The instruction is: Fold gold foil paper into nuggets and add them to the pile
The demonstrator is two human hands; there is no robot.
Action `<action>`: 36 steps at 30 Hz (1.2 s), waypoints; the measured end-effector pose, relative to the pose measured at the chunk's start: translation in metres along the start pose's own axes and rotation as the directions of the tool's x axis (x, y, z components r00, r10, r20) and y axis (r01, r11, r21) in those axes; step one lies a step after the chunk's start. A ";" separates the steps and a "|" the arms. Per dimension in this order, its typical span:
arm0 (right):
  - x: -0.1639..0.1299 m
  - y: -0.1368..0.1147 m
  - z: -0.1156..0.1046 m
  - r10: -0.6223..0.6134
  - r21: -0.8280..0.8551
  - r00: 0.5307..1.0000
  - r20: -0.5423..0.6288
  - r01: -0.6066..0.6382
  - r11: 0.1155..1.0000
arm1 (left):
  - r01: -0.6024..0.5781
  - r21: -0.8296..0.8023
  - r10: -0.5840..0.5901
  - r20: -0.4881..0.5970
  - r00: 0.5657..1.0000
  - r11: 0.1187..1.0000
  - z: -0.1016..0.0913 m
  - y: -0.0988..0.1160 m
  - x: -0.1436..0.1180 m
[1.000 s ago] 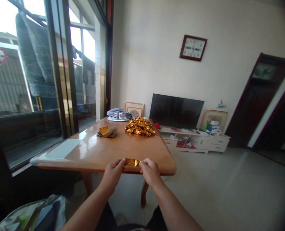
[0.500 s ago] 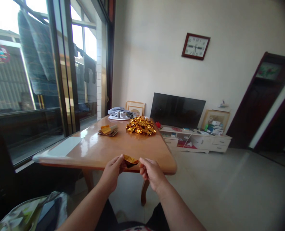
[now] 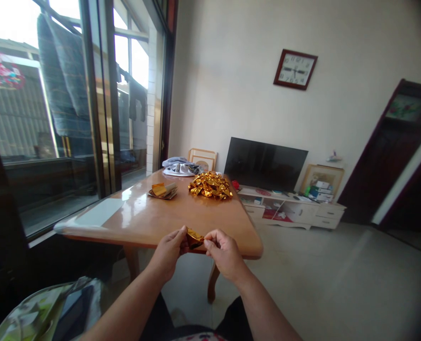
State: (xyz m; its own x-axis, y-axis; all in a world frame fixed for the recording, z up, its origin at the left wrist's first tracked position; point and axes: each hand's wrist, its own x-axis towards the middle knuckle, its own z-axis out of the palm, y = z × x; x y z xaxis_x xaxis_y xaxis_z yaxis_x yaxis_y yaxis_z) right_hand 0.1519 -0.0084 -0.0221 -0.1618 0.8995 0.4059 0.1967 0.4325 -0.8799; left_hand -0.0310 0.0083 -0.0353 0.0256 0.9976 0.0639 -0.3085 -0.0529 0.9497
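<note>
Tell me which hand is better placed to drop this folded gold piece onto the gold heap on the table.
Right, probably. Both the right hand and left hand pinch the gold foil piece at the near table edge, but the gold heap lies far and right of centre, more in line with the right arm.

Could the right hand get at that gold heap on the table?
Probably yes. The heap lies across bare tabletop with nothing between, but the right hand and left hand pinch a foil piece.
</note>
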 end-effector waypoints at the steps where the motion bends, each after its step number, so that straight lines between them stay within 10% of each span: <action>1: 0.000 0.000 -0.001 0.001 -0.001 1.000 -0.019 -0.001 1.000 | -0.018 -0.002 0.018 0.025 1.000 1.000 0.000 0.002 -0.001; 9: -0.005 -0.012 -0.004 -0.117 -0.115 0.986 -0.122 0.103 0.988 | -0.207 0.121 0.169 0.269 0.948 0.971 0.005 0.007 -0.007; 14: -0.010 -0.024 0.004 -0.223 -0.215 0.968 -0.113 0.195 0.957 | -0.325 0.310 0.268 0.213 0.940 0.893 0.010 0.003 -0.007; 30: -0.009 -0.027 -0.002 -0.245 -0.258 0.963 -0.115 0.209 0.943 | -0.244 0.176 0.192 0.268 0.944 0.954 0.011 0.020 -0.014; 36: -0.008 -0.025 -0.004 -0.267 -0.307 0.961 -0.076 0.232 0.923 | -0.127 0.180 0.115 0.076 0.990 0.975 -0.006 0.027 -0.007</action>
State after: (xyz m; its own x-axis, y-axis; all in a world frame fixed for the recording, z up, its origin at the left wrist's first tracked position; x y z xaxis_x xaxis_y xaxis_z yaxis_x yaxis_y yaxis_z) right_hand 0.1523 -0.0267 -0.0023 -0.1341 0.7537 0.6434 0.4406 0.6269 -0.6425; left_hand -0.0454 -0.0002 -0.0115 0.0617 0.9786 0.1961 -0.1334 -0.1866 0.9733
